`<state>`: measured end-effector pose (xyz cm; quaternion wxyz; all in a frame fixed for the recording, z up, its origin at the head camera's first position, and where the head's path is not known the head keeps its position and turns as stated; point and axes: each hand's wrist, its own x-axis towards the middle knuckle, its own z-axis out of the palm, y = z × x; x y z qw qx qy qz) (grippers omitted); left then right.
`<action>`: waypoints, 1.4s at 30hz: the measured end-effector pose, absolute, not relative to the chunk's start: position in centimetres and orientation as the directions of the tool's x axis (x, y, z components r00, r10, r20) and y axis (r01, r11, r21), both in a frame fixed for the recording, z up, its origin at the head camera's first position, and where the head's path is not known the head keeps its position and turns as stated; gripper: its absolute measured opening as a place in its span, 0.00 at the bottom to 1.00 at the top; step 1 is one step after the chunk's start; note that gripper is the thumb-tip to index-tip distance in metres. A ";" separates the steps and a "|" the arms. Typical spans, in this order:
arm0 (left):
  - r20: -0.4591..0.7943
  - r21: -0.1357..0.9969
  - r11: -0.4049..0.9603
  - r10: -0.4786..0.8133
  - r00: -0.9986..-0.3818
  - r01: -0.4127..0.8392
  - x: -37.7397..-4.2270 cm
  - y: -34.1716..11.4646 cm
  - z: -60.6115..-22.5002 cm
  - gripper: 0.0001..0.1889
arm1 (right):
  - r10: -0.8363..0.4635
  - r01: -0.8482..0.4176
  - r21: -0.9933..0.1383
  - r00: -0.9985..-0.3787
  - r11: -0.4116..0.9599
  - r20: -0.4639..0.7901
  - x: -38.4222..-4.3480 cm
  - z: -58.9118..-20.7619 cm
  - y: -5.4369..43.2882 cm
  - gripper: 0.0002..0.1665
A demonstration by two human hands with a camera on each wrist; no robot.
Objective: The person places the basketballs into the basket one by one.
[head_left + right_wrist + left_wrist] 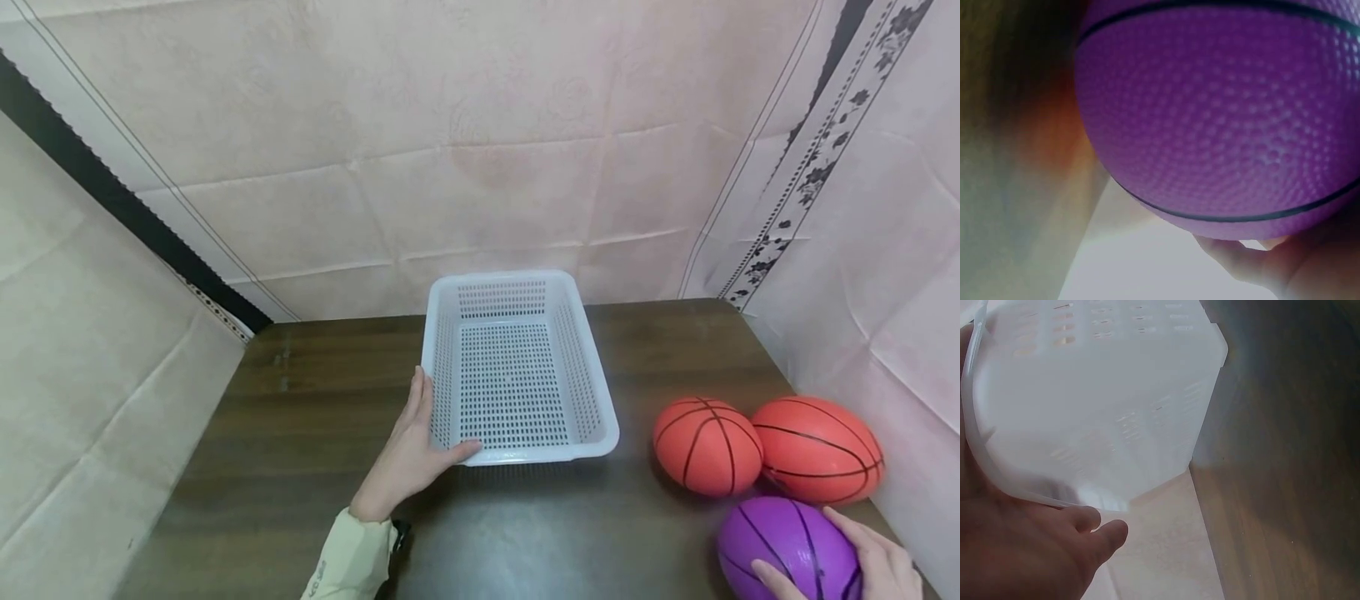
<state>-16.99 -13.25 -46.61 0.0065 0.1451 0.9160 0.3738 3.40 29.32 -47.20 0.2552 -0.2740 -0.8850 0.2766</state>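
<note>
A white perforated plastic basket point(510, 455) stands at the middle of the table's far side. My left hand point(408, 471) holds its near left corner, the thumb over the near rim and the fingers along the left side. From the left wrist, the fingers point(1113, 534) show at the rim beside the basket's outer wall. At the lower right, my right hand point(881, 562) grips a purple mini basketball point(783, 542) with black lines, fingers and thumb spread round it. The ball's pebbled skin fills most of the right wrist view.
Two orange-red balls with black lines, a left one point(707, 446) and a right one point(819, 448), sit side by side just beyond the purple ball. The dark wooden table point(300, 467) meets pale cloth walls point(487, 192) at the back and both sides.
</note>
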 end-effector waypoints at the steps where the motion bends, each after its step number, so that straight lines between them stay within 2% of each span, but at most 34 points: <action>1: 0.094 0.689 0.678 0.268 -0.959 0.257 -17.0 -13.2 -46.6 0.68 | 0.620 0.344 -0.628 -0.729 0.698 0.289 3.4 -47.1 29.3 0.64; 5: 0.086 0.688 0.682 0.265 -0.960 0.250 -17.1 -13.3 -46.5 0.69 | 0.591 0.307 -0.636 -0.750 0.708 0.296 3.3 -46.5 29.0 0.64; 11: 0.077 0.677 0.693 0.266 -0.961 0.247 -17.1 -13.3 -46.5 0.68 | 0.508 0.071 -0.674 -0.715 0.736 0.479 3.3 -46.1 28.3 0.64; 14: 0.085 0.674 0.693 0.275 -0.958 0.258 -17.1 -13.3 -46.4 0.68 | 0.456 0.006 -0.662 -0.730 0.750 0.510 3.3 -45.6 28.1 0.63; 21: 0.086 0.679 0.688 0.273 -0.958 0.257 -17.1 -13.3 -46.2 0.68 | 0.426 0.002 -0.693 -0.790 0.721 0.441 3.3 -44.0 27.1 0.63; 32: 0.070 0.684 0.690 0.261 -0.963 0.237 -16.9 -13.2 -46.1 0.66 | 0.295 -0.095 -0.698 -0.859 0.710 0.418 2.6 -42.4 26.7 0.65; 42: 0.055 0.680 0.698 0.255 -0.965 0.223 -16.7 -13.2 -46.1 0.65 | 0.369 0.027 -0.721 -0.871 0.693 0.323 1.8 -39.7 24.8 0.63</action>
